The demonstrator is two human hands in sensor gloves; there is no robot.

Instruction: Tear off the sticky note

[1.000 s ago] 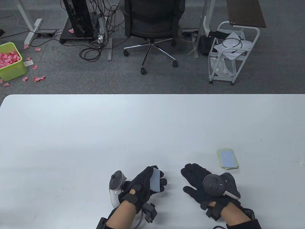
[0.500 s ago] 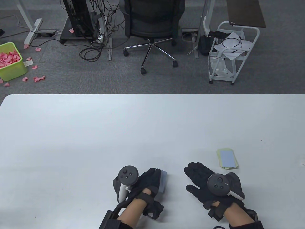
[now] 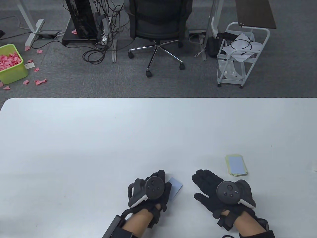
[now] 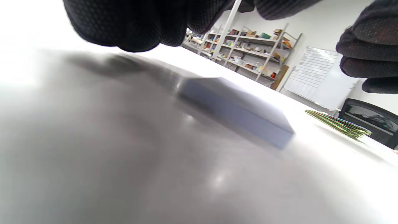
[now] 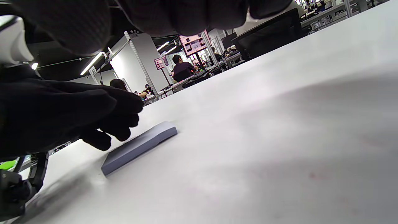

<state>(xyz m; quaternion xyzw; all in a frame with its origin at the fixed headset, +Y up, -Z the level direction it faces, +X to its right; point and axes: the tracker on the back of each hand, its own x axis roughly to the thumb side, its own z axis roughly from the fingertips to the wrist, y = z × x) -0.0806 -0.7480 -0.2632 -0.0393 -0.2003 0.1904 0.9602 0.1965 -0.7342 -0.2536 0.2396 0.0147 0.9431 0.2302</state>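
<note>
— Both hands sit low at the near edge of the counter (image 3: 74,138). The left hand (image 3: 151,191) is palm down, its fingers curled over the left part of the blue sticky note pad (image 3: 175,189), which lies flat on the counter. Whether the fingertips press it I cannot tell from above.

— And from the wrists?

— The right wrist view shows the left hand's fingertips (image 5: 121,124) touching the pad's (image 5: 140,146) top along its left side. The left wrist view shows the pad's thick edge (image 4: 239,115), blurred, with fingers hanging above.

— The right hand?

— The right hand (image 3: 213,188) is spread flat, palm down, fingers apart, holding nothing, just right of the pad and apart from it.

— How many pads?

— Two: the blue one, and a green-edged stack with a blue top sheet (image 3: 236,164) farther right, untouched.

— Around them?

— Beyond the counter on the floor: an office chair (image 3: 158,27), a white cart (image 3: 239,54), and a green bin (image 3: 12,64) of pink scraps at far left.
</note>
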